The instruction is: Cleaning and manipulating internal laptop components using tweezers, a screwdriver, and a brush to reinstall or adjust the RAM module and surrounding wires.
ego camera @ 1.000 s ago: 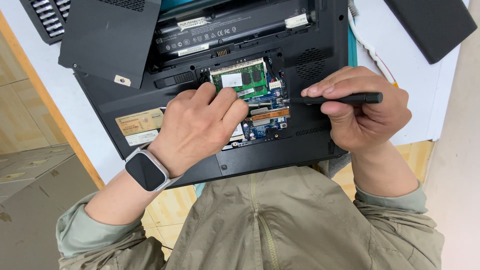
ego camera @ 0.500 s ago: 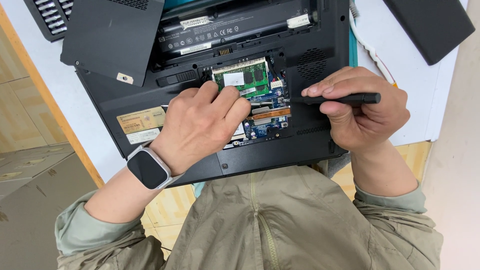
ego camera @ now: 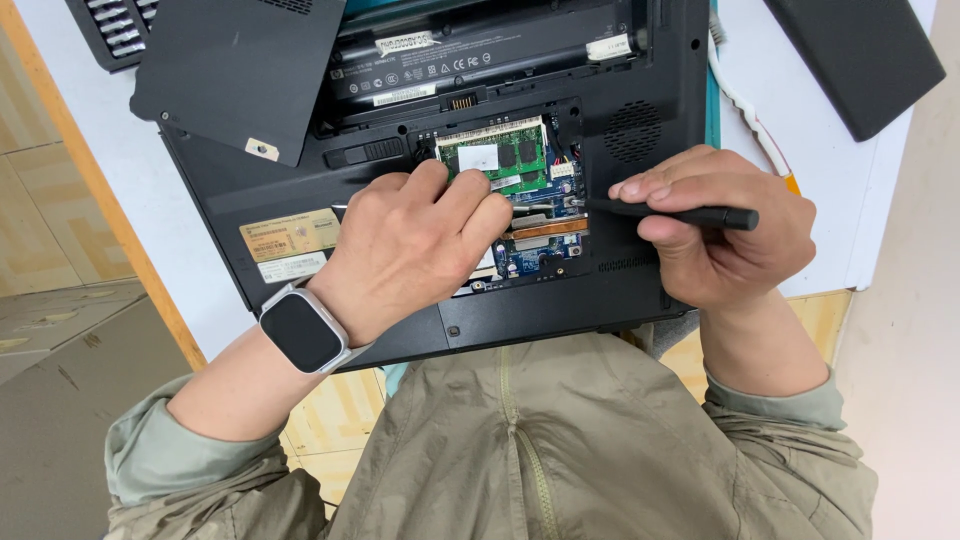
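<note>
A black laptop (ego camera: pixel 300 185) lies upside down on the white table with its bottom bay uncovered. A green memory module (ego camera: pixel 497 157) and a blue circuit board (ego camera: pixel 540 255) show inside the bay. My left hand (ego camera: pixel 415 245), with a smartwatch on the wrist, rests on the bay, its fingertips at the near edge of the green module. My right hand (ego camera: pixel 725 235) grips a black screwdriver (ego camera: pixel 680 213) held level, its tip pointing left into the bay beside the board.
A loose black cover panel (ego camera: pixel 240 70) lies across the laptop's upper left. A black tray of bits (ego camera: pixel 110 30) sits at the top left, a black slab (ego camera: pixel 860 55) at the top right, a white cable (ego camera: pixel 745 105) beside it. The table's wooden edge (ego camera: pixel 110 210) runs along the left.
</note>
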